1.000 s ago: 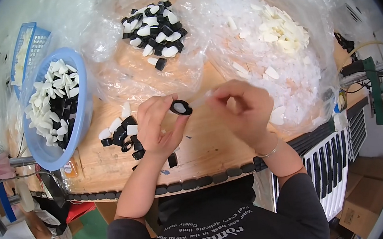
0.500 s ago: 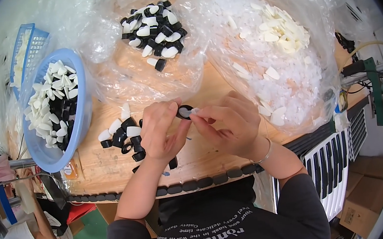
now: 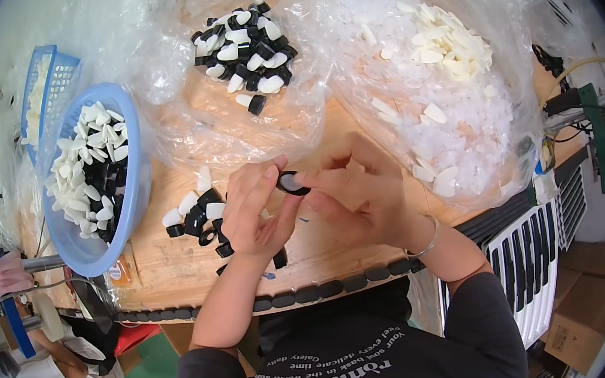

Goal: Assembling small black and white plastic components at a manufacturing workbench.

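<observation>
Near the middle of the table, my left hand [image 3: 254, 210] pinches a round black cap [image 3: 300, 190] between thumb and fingers, its open side facing up. Inside the cap lies a pale translucent disc [image 3: 290, 183]. My right hand [image 3: 367, 196], slightly blurred, has its fingers apart, and the index fingertip is at the disc and the cap's rim. Beside my left hand lie several loose black caps [image 3: 194, 221], some with white tapered pieces [image 3: 187, 202] attached. Part of this group is hidden behind my left hand and wrist.
A blue basin [image 3: 143, 193] of white and black pieces stands left, with a blue basket [image 3: 64, 76] behind. Capped pieces [image 3: 249, 48] pile up on plastic sheeting at the back. Translucent bits [image 3: 411, 92] and cream flat pieces [image 3: 451, 46] lie right. A co-worker's arm shows lower left.
My right hand has gone from pinching at the cap's edge to spread fingers, its index finger over the disc in the cap. My left hand keeps hold of the cap. The view has shifted slightly.
</observation>
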The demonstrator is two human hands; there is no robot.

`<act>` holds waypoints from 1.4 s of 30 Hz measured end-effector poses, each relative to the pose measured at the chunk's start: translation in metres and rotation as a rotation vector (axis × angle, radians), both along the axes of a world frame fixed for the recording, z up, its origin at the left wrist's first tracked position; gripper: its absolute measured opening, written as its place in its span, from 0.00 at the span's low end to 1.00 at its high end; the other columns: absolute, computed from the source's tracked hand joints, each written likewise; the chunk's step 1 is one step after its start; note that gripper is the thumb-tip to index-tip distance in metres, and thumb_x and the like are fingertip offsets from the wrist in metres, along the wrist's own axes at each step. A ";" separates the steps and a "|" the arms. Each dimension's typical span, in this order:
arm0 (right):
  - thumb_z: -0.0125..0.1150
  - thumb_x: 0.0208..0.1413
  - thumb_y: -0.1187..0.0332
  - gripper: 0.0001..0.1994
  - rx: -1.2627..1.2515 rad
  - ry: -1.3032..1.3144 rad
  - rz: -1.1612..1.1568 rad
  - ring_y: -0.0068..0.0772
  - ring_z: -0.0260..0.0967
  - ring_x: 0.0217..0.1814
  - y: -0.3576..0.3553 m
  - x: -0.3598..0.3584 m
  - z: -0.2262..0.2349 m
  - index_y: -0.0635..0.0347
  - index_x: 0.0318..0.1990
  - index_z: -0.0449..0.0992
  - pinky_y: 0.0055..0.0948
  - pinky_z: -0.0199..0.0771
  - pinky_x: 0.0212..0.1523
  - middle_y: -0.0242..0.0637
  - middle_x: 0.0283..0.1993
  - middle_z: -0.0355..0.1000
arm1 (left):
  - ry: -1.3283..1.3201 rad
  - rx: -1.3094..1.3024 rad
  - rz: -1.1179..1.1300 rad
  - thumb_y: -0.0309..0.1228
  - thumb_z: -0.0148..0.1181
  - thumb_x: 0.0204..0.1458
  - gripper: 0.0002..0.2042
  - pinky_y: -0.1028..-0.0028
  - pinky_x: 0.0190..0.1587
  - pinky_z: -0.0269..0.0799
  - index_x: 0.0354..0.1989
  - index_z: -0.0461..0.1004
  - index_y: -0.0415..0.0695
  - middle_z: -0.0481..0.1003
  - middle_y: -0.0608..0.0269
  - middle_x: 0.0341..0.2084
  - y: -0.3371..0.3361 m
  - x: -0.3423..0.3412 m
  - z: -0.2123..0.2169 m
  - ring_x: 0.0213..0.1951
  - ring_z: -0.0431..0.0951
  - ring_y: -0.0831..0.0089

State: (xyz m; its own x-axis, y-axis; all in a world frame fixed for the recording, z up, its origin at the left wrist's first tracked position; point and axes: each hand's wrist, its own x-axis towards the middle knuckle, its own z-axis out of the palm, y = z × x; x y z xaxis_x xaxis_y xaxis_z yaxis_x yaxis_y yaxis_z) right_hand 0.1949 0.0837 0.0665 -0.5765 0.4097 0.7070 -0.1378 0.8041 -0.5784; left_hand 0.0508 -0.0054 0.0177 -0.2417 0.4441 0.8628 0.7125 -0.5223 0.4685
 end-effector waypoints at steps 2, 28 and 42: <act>0.63 0.49 0.72 0.14 -0.181 0.038 0.015 0.26 0.63 0.27 0.003 0.000 -0.001 0.62 0.45 0.76 0.23 0.65 0.31 0.37 0.33 0.71 | 0.041 -0.025 0.031 0.18 0.70 0.36 0.26 0.67 0.40 0.71 0.48 0.71 0.35 0.79 0.48 0.36 -0.001 -0.002 0.004 0.36 0.79 0.58; 0.59 0.55 0.78 0.07 -0.828 -0.131 0.271 0.18 0.69 0.40 0.000 0.001 -0.016 0.68 0.42 0.75 0.20 0.71 0.41 0.33 0.39 0.73 | 0.150 -0.049 0.087 0.16 0.68 0.35 0.22 0.64 0.41 0.70 0.44 0.73 0.32 0.78 0.47 0.37 0.006 0.005 0.001 0.37 0.79 0.54; 0.61 0.53 0.78 0.06 -0.807 -0.091 0.214 0.15 0.65 0.36 -0.007 0.000 -0.013 0.66 0.38 0.75 0.17 0.64 0.36 0.29 0.34 0.72 | 0.181 -0.060 0.117 0.17 0.66 0.39 0.17 0.67 0.38 0.69 0.41 0.74 0.30 0.78 0.47 0.32 0.004 0.010 0.009 0.35 0.80 0.55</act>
State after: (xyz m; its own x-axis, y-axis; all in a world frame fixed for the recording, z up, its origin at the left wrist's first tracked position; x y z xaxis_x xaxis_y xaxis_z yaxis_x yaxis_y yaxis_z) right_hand 0.1949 0.0764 0.0538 -0.7398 0.6451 0.1911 -0.1656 0.1006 -0.9810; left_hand 0.0611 -0.0015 0.0266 -0.1384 0.4744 0.8693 0.8417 -0.4063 0.3557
